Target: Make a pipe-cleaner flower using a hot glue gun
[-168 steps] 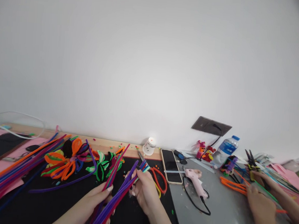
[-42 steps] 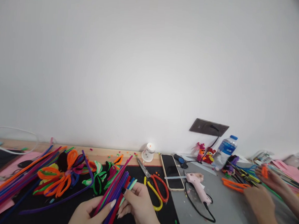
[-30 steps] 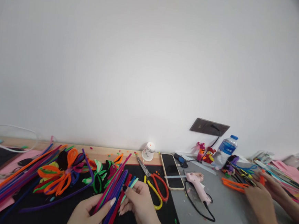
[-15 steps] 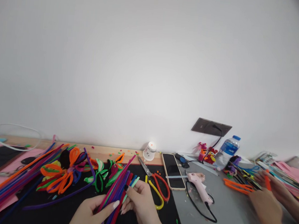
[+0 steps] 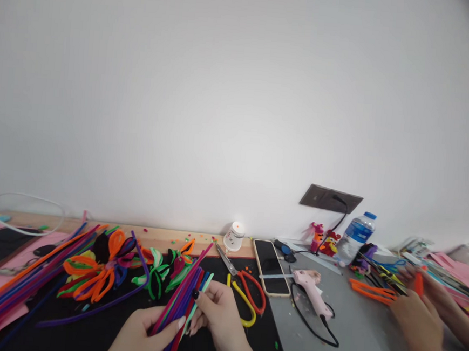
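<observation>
Left hand (image 5: 144, 333) closed round a bundle of fuzzy stems (image 5: 175, 319), mostly purple, magenta and red, thumb laid across the front; bundle slants up and away over the black mat (image 5: 268, 335). Right hand (image 5: 220, 317) just beside it, thumb and fingers pinching a light green stem (image 5: 205, 288) at the bundle's right edge; blue tips show next to it. Exact finger contact partly hidden. Just past right hand: scissors (image 5: 232, 271), blades apart from the bundle, one handle red-orange, one yellow. White cup (image 5: 233, 239) behind the blades, near the wall. Left of the hands, on the mat: green looped piece (image 5: 156, 277), then orange multicolour flower (image 5: 109, 266), with a bent purple stem (image 5: 95, 316) curving round its near side. Farther left, a spread of long stems (image 5: 26, 286), orange, blue, purple, magenta, running diagonally. Right side: phone (image 5: 270, 266) lying screen up, pink glue gun (image 5: 312, 294) with its pale stick reaching over the phone. Behind, two small figures (image 5: 330, 242), water bottle (image 5: 355, 238) upright, wall socket (image 5: 330, 198) with a plug in. Far right, a co-worker's hands (image 5: 421, 323) grip an orange piece (image 5: 419, 284), orange loops (image 5: 371, 291) on the grey table (image 5: 362, 339) near them.
</observation>
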A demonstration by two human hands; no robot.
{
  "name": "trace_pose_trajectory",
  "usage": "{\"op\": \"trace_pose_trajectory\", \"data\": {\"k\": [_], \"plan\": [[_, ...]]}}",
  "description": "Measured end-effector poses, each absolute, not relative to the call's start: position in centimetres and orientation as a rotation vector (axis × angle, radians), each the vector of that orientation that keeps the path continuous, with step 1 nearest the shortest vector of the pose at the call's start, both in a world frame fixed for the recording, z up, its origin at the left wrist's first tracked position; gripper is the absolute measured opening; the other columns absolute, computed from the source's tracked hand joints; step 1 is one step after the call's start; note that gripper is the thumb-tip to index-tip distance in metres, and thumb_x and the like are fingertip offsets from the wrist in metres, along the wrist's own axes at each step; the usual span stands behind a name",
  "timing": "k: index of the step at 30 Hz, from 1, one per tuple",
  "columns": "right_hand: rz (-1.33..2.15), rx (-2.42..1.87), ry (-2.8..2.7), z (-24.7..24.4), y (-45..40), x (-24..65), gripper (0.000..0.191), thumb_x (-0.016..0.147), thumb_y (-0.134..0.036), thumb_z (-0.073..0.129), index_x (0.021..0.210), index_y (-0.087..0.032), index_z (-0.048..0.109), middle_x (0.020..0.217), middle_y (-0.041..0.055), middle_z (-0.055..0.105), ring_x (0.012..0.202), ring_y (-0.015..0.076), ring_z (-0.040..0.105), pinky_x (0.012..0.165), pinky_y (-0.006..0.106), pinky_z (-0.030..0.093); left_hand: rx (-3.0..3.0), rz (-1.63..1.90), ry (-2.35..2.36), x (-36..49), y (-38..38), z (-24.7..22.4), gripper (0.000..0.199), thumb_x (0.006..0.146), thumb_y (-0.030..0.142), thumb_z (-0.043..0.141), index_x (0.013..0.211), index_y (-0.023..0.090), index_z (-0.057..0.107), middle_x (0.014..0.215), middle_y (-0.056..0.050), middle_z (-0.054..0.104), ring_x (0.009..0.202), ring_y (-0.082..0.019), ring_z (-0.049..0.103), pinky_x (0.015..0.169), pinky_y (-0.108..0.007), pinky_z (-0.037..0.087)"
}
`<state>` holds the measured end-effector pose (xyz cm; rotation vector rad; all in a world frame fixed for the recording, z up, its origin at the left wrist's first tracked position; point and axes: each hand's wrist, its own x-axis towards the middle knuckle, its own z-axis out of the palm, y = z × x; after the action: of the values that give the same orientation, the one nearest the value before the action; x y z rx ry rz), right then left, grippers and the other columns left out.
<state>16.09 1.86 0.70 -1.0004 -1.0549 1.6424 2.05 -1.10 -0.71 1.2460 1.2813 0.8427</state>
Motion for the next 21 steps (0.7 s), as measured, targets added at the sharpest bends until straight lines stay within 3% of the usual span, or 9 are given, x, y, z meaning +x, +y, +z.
{"op": "trace_pose_trajectory", "data": {"k": [13,21], "plan": [[1.727,-0.982,-1.053,0.86,1.81,16.38,0.043,0.061,-0.048,0.074,0.069,-0.007,0.063,0.040,-0.0010,0.052,0.030,0.0069,0.046,0.035,0.017,0.041,1.231,0.823,1.215,2.07,-1.15,-0.36,0.054,0.064,0.067,0.053,0.060,0.014,0.061,0.033,0.008,0.038,0.027,-0.006,0.031,0.033,-0.019,0.021],[1.764,-0.930,-1.083,0.99,1.30,16.57,0.035,0.065,-0.040,0.074,0.076,-0.009,0.063,0.050,-0.0035,0.051,0.034,0.0028,0.037,0.032,0.014,0.029,1.189,0.777,1.140,2.43,-1.30,-0.63,0.059,0.062,0.070,0.054,0.067,0.012,0.067,0.033,0.006,0.042,0.027,-0.007,0.035,0.030,-0.018,0.019]]}}
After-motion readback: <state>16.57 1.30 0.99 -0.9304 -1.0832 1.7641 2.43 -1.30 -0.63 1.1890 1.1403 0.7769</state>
